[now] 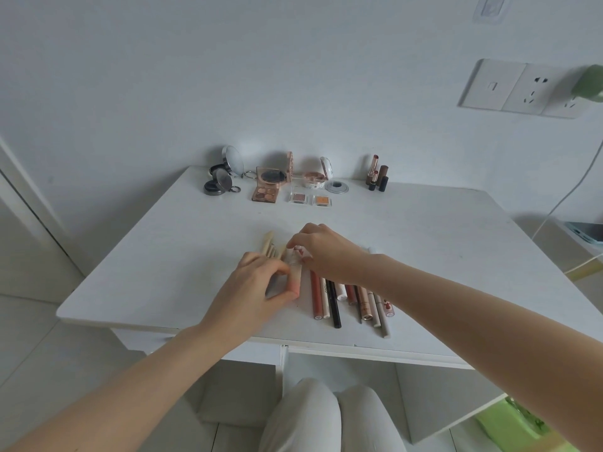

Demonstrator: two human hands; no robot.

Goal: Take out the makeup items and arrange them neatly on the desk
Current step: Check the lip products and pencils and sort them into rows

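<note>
Hands over a white desk (137,256), left hand (251,288) pinching a pale tube (295,278) between thumb and fingers, right hand (323,252) with fingertips curled on the tube's far end, pencils (332,301) in a row just right of the fingers, compacts (267,187) well beyond them.

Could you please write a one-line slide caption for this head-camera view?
Both hands line up pencils and tubes on a white desk; open compacts stand behind.

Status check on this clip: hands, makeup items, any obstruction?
Left hand and right hand both pinching one pale tube at the pencil row. Compacts, palettes and lipsticks lined along desk back. Nothing blocking.
</note>
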